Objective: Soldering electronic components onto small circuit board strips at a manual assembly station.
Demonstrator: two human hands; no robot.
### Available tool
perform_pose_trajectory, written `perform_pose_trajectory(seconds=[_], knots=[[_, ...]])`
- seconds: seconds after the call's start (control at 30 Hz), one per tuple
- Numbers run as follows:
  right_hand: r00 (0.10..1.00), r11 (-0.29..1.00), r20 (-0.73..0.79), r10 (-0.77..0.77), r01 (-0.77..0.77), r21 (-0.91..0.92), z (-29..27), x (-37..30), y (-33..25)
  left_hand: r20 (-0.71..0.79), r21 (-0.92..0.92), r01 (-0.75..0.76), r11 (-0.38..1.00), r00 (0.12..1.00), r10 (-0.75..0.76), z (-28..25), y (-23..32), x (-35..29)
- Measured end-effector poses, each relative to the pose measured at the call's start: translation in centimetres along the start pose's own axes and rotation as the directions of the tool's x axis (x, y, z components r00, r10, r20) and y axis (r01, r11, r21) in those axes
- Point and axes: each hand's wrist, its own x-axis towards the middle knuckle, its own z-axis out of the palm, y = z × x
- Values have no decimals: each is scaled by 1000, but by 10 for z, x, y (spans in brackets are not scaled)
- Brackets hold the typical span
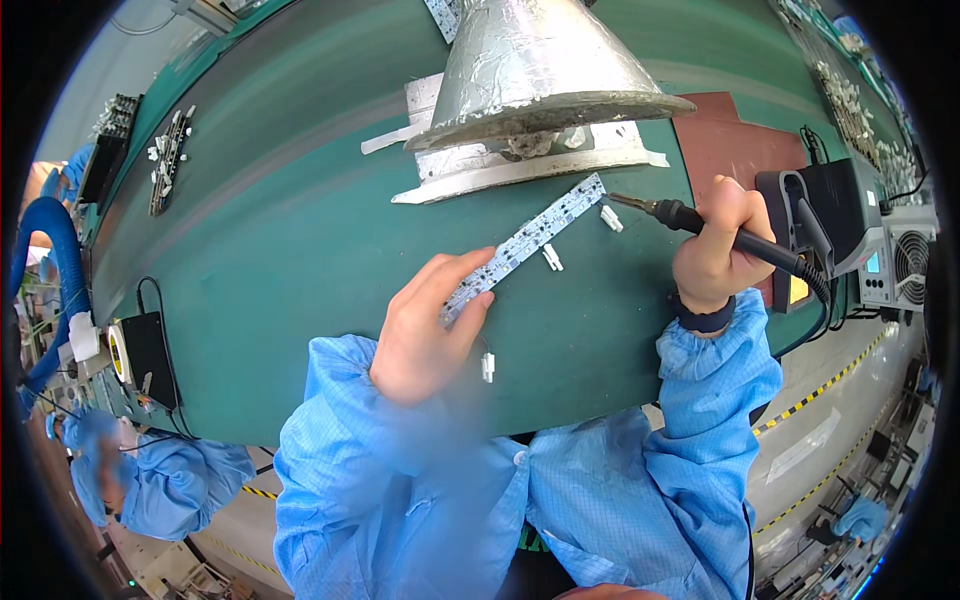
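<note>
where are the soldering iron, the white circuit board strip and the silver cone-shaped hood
Soldering iron [679, 214]: head view, on the front of its black handle.
White circuit board strip [537, 235]: head view, near the middle of its top face.
Silver cone-shaped hood [545, 65]: head view, on its sloping side.

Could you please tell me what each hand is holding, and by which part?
The left hand holds the circuit board near its lower-left end; the right hand holds the soldering iron by its dark handle.
</note>
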Motion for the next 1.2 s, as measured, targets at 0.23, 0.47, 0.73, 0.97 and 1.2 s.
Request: perform_pose_trajectory(seconds=[0.23,0.47,0.73,0.97,1.2], knots=[[1000,999,17,14,-14,-30,-2,0,0,0,-8,0,1000,1000,0,2,-1,-1],[1000,998,15,0,1,-60,0,2,0,9,-5,12,1000,1000,-12,-1,-1,1],[936,990,-347,-51,93,104,-5,35,0,38,125,-126,984,992,122,-21,8,-3],[962,978,-255,101,-50,200,-14,31,-2,-212,83,196,977,962,-175,-125,-10,-57],[966,991,-247,83,-53,124,-20,23,6,-444,-57,157,986,881,-166,-153,-63,49]])
